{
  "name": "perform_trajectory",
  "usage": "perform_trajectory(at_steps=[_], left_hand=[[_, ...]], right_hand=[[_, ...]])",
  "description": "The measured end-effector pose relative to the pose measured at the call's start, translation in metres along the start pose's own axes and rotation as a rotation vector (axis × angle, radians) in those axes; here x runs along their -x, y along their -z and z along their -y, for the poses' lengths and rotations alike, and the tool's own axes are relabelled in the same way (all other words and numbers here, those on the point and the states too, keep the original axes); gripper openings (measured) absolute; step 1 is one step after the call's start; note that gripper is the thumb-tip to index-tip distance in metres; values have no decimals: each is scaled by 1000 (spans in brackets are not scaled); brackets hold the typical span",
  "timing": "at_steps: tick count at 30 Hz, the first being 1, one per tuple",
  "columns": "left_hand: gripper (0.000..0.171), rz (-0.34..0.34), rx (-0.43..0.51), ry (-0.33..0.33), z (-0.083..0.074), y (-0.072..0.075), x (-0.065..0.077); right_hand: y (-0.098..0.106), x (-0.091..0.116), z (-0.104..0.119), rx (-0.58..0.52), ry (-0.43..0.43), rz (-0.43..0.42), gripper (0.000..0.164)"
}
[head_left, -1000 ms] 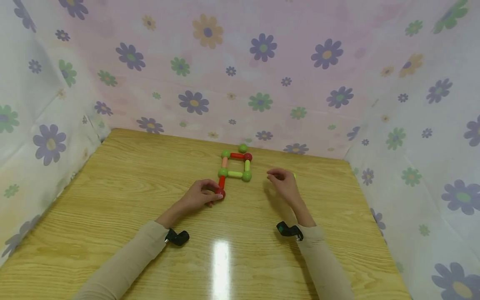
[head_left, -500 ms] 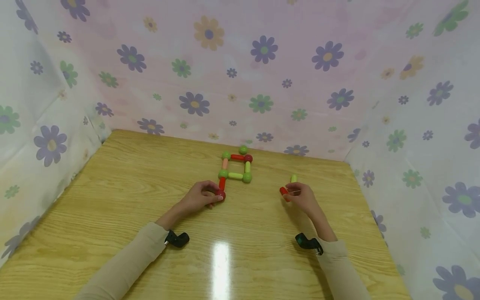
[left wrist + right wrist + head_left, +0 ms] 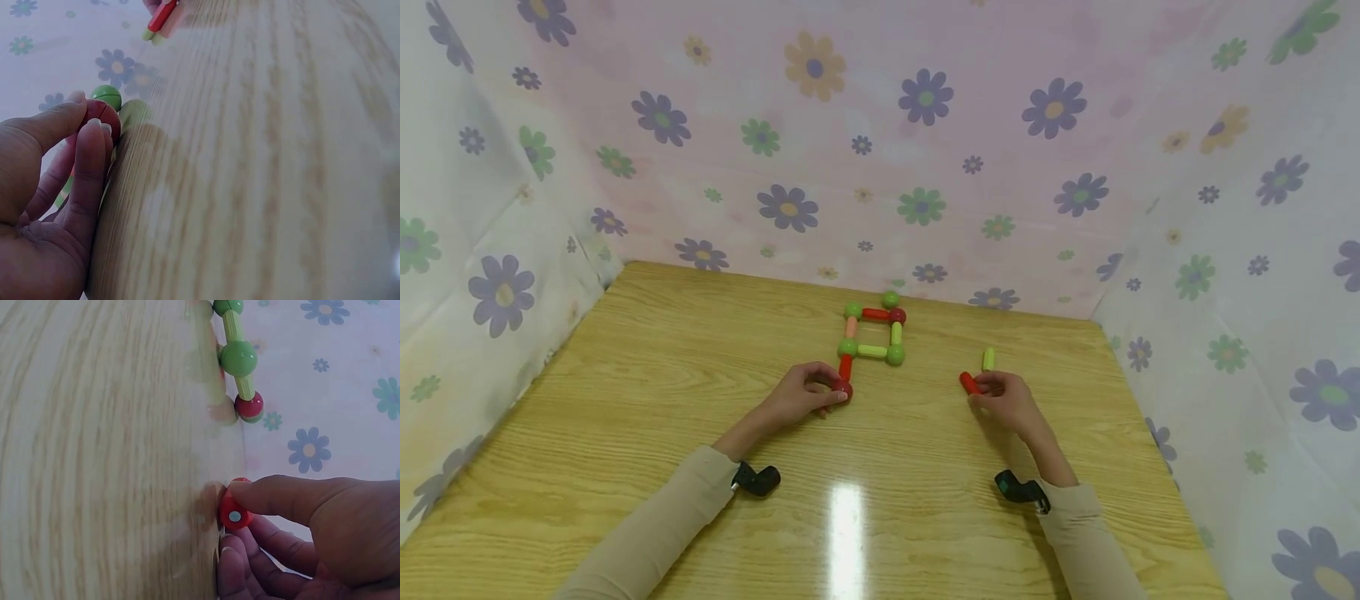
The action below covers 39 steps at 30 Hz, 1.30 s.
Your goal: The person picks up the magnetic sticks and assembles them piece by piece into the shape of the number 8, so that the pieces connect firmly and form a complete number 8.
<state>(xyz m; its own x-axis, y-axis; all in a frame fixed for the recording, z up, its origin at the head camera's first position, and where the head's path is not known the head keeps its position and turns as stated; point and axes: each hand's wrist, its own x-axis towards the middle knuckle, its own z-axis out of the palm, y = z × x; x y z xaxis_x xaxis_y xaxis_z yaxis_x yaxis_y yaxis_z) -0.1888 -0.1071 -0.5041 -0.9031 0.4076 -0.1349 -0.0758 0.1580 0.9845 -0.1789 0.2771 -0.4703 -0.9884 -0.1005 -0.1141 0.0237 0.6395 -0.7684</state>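
Note:
My left hand point(image 3: 797, 393) pinches a red ball point(image 3: 844, 390) between thumb and fingers. The ball sits at the near end of a red rod point(image 3: 846, 367), which leads to a square of rods and balls. Green balls point(image 3: 895, 354) form three of its corners, and a dark red ball point(image 3: 897, 317) the far right one. Its sides are yellow-green, red and orange rods. On the right, my right hand point(image 3: 1011, 402) pinches a loose red rod point(image 3: 969, 383) close over the table; the right wrist view shows a silver disc on the end of the rod point(image 3: 235, 512).
A yellow-green rod point(image 3: 988, 359) lies just beyond my right hand. Behind the square is a single green ball point(image 3: 891, 298). Flower-patterned cloth point(image 3: 865, 167) stands along the back and both sides of the wooden table point(image 3: 715, 333).
My right hand has moved right and toward me and now pinches the red rod. My left hand stays on the red ball.

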Motion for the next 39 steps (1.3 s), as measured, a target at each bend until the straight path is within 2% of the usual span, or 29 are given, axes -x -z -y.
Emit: perform_trajectory(at_steps=[6,15,18,25,28,34,39], left_hand=[[36,4,-9,-15,4,2,-1],[37,17,-11,-26,2,2,-1],[36,13,-8,-24,1,2,0],[35,13,-6,-26,-1,0,3],[35,16,-3,-34,-1,0,3],[35,15,-4,-43,0,0,3],[35,12,-7,-52,1,0,3]], right_hand=[[1,0,-2,-42,1,23,36],[-1,3,5,-35,29,62,32],[-5,5,9,-99,43,102,32],[-21,7,12,-334,85,296,38],[-28,7,11,-407,88,347,38],[-40,7,14,-490,70,403,41],[-51,7,22,-463,84,397,39]])
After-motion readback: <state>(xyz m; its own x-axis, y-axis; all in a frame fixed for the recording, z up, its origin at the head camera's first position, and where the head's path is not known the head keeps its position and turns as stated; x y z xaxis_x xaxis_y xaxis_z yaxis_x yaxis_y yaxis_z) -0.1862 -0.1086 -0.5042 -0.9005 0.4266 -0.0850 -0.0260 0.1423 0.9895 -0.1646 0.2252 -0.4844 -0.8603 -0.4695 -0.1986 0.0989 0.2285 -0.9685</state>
